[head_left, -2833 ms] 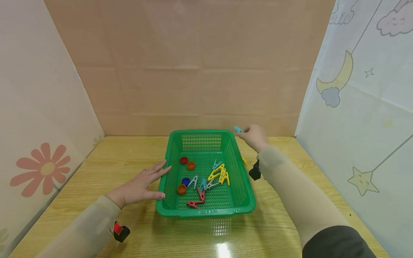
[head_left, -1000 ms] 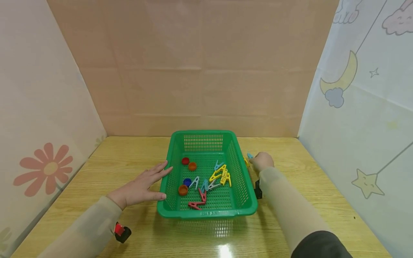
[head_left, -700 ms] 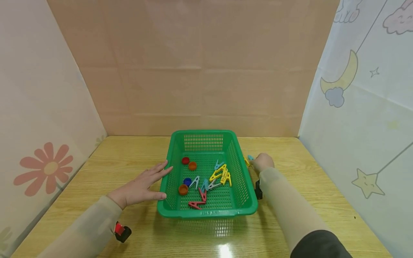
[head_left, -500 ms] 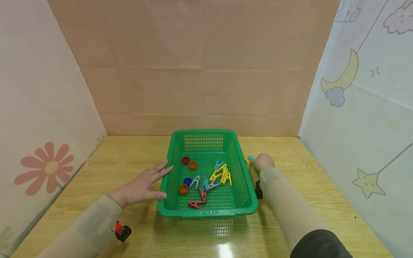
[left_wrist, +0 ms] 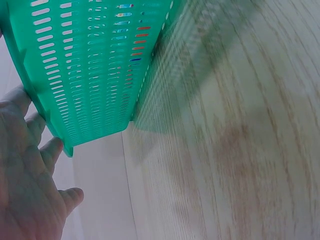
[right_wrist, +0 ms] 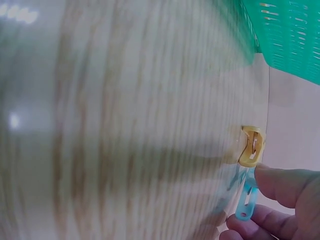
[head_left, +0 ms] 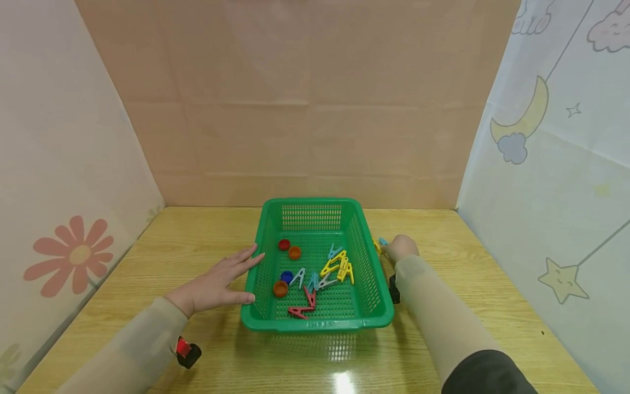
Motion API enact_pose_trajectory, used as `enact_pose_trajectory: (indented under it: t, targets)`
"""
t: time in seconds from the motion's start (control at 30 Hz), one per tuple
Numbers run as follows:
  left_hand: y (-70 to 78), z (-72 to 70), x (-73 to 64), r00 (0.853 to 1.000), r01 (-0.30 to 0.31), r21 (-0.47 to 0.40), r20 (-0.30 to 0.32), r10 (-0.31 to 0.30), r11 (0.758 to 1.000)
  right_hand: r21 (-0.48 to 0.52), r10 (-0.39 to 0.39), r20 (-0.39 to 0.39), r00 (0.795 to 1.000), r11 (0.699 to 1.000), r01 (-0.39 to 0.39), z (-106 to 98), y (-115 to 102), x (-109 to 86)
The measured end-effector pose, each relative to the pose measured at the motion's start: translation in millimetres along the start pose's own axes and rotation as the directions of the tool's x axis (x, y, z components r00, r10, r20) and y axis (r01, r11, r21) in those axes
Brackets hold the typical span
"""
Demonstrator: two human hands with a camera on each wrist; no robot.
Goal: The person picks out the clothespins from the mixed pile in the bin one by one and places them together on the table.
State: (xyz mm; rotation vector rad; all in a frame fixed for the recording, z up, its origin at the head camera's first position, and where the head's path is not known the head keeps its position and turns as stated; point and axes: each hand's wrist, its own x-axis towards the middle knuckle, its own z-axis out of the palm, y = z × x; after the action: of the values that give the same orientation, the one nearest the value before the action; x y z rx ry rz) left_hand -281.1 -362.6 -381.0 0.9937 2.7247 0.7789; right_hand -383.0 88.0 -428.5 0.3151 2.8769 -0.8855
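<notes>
Beside the right wall of the green plastic basket (head_left: 317, 324), my right hand (head_left: 401, 249) is low at the table. It pinches a light blue clothespin (right_wrist: 245, 202) between thumb and fingers; only its tip shows in the head view. A yellow clothespin (right_wrist: 251, 146) lies right by the blue one, along the basket's outer side. My left hand (head_left: 219, 284) is spread at the basket's left rim, its fingertips touching the rim in the left wrist view. Inside the basket are yellow clothespins (head_left: 343, 268), red clothespins (head_left: 300, 312) and several blue and grey ones.
Small round caps lie in the basket's left half: a red cap (head_left: 284, 244), a blue cap (head_left: 286, 277) and two orange caps (head_left: 280, 289). The wooden table (head_left: 197, 230) ends at a brown back panel (head_left: 305, 109), with patterned walls on both sides.
From above the basket's far right corner, my right hand has come down to the table with the blue clothespin, beside the yellow one. It has hardly moved since. My left hand stays put.
</notes>
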Motion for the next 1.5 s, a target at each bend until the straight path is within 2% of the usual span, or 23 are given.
enact_pose_trajectory:
  t: [0.5,0.83,1.23,1.5]
  targets:
    - [0.9,-0.5,0.6,1.0,-0.009,-0.008,0.001,0.009,1.0,0.018,0.017,0.023,1.0,1.0,-0.017,-2,1,-1.8]
    - [0.3,0.3,1.5,1.0,-0.007,0.003,0.003,0.007,1.0,-0.018,0.01,0.034,0.999,1.0,-0.01,-7,1,-5.5]
    - [0.1,0.6,0.7,1.0,-0.002,-0.007,0.002,0.003,1.0,-0.069,-0.078,-0.015,0.997,0.995,0.076,-36,-10,-11.8]
    - [1.1,0.0,0.0,1.0,-0.005,-0.001,0.001,0.005,1.0,-0.027,-0.113,-0.031,0.993,0.993,0.113,-56,-25,-11.9]
